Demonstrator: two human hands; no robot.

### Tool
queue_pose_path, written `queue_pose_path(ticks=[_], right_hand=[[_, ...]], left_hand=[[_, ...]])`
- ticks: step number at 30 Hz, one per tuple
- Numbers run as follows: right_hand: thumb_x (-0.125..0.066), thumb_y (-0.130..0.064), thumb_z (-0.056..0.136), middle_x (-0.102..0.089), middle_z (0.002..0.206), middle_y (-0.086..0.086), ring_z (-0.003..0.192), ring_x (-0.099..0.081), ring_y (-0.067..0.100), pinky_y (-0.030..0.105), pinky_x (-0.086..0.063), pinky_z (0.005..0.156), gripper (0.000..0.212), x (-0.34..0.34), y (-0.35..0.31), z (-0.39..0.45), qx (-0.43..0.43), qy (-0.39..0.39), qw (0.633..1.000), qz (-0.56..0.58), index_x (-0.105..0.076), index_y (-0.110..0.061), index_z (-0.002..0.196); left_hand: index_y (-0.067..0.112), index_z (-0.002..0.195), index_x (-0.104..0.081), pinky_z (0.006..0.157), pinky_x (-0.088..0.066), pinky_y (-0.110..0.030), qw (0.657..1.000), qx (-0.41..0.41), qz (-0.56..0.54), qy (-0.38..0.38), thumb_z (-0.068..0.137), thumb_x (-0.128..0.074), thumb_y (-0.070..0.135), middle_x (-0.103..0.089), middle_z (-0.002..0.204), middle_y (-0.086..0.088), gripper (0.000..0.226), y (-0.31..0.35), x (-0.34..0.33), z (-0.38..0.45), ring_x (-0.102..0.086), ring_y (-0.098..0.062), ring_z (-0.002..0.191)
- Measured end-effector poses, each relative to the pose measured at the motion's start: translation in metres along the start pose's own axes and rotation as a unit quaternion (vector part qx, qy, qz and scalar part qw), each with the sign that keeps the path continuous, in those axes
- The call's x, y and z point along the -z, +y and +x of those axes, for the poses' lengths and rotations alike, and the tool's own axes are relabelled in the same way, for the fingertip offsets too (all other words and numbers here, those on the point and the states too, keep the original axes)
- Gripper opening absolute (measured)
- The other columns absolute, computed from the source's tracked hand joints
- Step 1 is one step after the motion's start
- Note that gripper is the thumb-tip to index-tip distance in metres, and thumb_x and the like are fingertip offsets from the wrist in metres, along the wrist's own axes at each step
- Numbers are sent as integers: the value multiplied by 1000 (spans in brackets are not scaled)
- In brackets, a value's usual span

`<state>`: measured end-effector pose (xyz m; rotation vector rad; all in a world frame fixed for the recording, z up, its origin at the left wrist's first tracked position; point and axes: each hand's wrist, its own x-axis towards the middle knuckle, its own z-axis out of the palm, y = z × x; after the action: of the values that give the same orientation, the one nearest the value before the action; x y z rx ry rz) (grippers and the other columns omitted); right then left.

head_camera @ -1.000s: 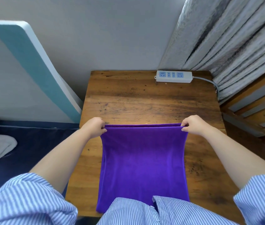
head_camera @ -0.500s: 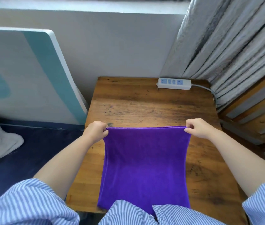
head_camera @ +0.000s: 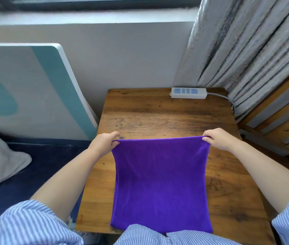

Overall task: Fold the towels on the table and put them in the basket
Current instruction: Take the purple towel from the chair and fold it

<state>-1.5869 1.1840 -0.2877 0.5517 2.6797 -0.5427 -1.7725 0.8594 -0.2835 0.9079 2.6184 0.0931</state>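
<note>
I hold the purple towel [head_camera: 160, 184] taut over the table [head_camera: 166, 119], my left hand [head_camera: 104, 143] pinched shut on its far left corner and my right hand [head_camera: 218, 139] pinched shut on its far right corner, the top edge stretched straight between them. Compared with a second ago, that edge reads as one clean line where two layers showed slightly apart, and my view has tipped up, so the sill and the foot of the window now appear above the wall. My hands sit over much the same part of the table as before. I judge that the edges are now matched and the fold is ready to be laid down or doubled again; nothing has gone into a basket yet. The towel hangs from my grip down toward me, its near end passing under my striped shirt [head_camera: 166, 235], so I cannot tell whether the lower part rests flat on the wood or drapes off the near edge. How many layers I am holding is also hard to make out, since the cloth shows only one smooth face. My fingertips are tucked behind the fabric and mostly hidden. No basket and no other towels appear anywhere in view. A power strip [head_camera: 188, 93] lies at the far edge of the table, well apart from the towel, beside the curtain [head_camera: 246, 45]. A board [head_camera: 27, 91] leans against the wall at left, cut off by the frame.
</note>
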Motion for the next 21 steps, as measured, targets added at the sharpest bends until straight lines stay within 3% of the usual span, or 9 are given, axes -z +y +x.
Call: queue_pose_path(ticks=[3, 6, 9, 11, 12, 14, 16, 19, 21], right_hand=[[-42, -19, 96, -66, 102, 18, 97, -59, 32, 33, -43, 79, 26, 17, -6, 6, 3, 52, 997, -51, -60, -2, 101], [-42, -17, 95, -65, 101, 25, 98, -60, 37, 40, -44, 77, 28, 54, -23, 12, 13, 214, 975, -58, -60, 4, 99], [-40, -20, 85, -66, 92, 31, 90, -61, 43, 41, -45, 73, 38, 103, -47, 12, 33, 436, 899, 27, -63, 8, 92], [-40, -15, 83, -64, 91, 32, 89, -59, 44, 38, -37, 76, 36, 127, -62, 9, 36, 519, 846, 115, -63, 11, 91], [-39, -15, 84, -63, 91, 33, 88, -59, 44, 38, -35, 76, 36, 133, -66, 10, 34, 532, 836, 131, -63, 12, 90], [-34, -20, 82, -64, 90, 31, 86, -60, 43, 39, -41, 70, 43, 133, -72, 8, 36, 497, 864, 76, -64, 9, 88], [-31, -27, 81, -66, 80, 27, 76, -63, 41, 40, -48, 62, 47, 128, -73, 5, 56, 479, 876, 14, -65, 6, 80], [-34, -22, 83, -65, 70, 27, 65, -63, 41, 39, -51, 57, 43, 128, -78, -4, 55, 531, 845, 44, -65, 8, 75], [-39, -19, 85, -66, 81, 30, 74, -63, 43, 41, -50, 64, 39, 135, -85, -9, 31, 555, 825, 99, -65, 10, 84]], left_hand=[[12, 112, -60, 83, -47, -32, 997, -19, 68, 35, 99, -38, 26, -64, 114, -6, 29, 1, 19, 7, -58, -23, 105], [1, 104, -61, 81, -43, -37, 981, 14, -59, 183, 99, -38, 20, -63, 106, -15, 30, 10, 60, 22, -56, -31, 102], [-7, 101, -57, 78, -39, -39, 922, 8, -188, 339, 99, -37, 13, -61, 101, -23, 29, 30, 112, 25, -55, -36, 96], [-9, 102, -53, 74, -37, -38, 900, 15, -218, 378, 97, -32, 20, -59, 100, -23, 37, 39, 133, 19, -54, -36, 93], [-7, 102, -51, 74, -37, -38, 909, 27, -203, 363, 93, -28, 24, -59, 100, -21, 40, 39, 140, 18, -54, -35, 92], [0, 99, -48, 76, -41, -40, 954, 64, -89, 281, 94, -27, 19, -60, 106, -19, 29, 31, 144, 20, -56, -36, 96], [3, 98, -48, 75, -44, -40, 961, 93, -33, 259, 96, -29, 11, -61, 108, -21, 21, 22, 146, 19, -58, -37, 98], [-5, 94, -54, 65, -41, -39, 927, 35, -68, 367, 85, -23, 19, -63, 94, -24, 41, 16, 149, 18, -59, -39, 87], [-7, 88, -58, 61, -40, -38, 904, -10, -83, 419, 81, -25, 22, -63, 85, -25, 45, 14, 152, 15, -60, -40, 79]])
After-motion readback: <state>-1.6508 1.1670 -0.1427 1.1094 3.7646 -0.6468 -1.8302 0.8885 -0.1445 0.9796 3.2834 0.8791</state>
